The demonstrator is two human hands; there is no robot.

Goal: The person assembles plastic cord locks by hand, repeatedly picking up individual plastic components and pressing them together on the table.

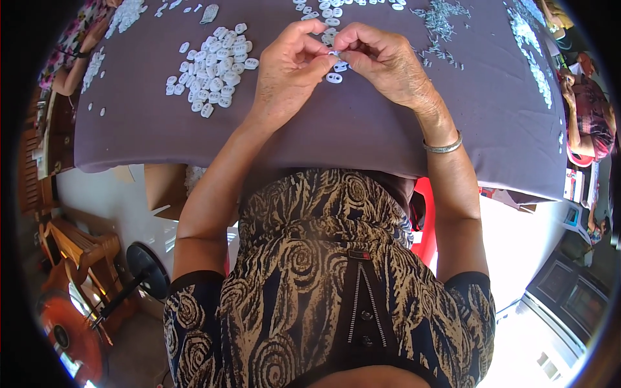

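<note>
The left hand and right hand pinch one white piece, seemingly unfinished, over the table, inward from its near edge; whether the leftward pile is done, I cannot tell.

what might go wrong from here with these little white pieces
The small piece at the fingertips of the left hand and right hand could slip, and might then be lost among the similar loose pieces close by. The loose pile sits near the left hand, so a sideways knock might scatter it over the cloth.
</note>
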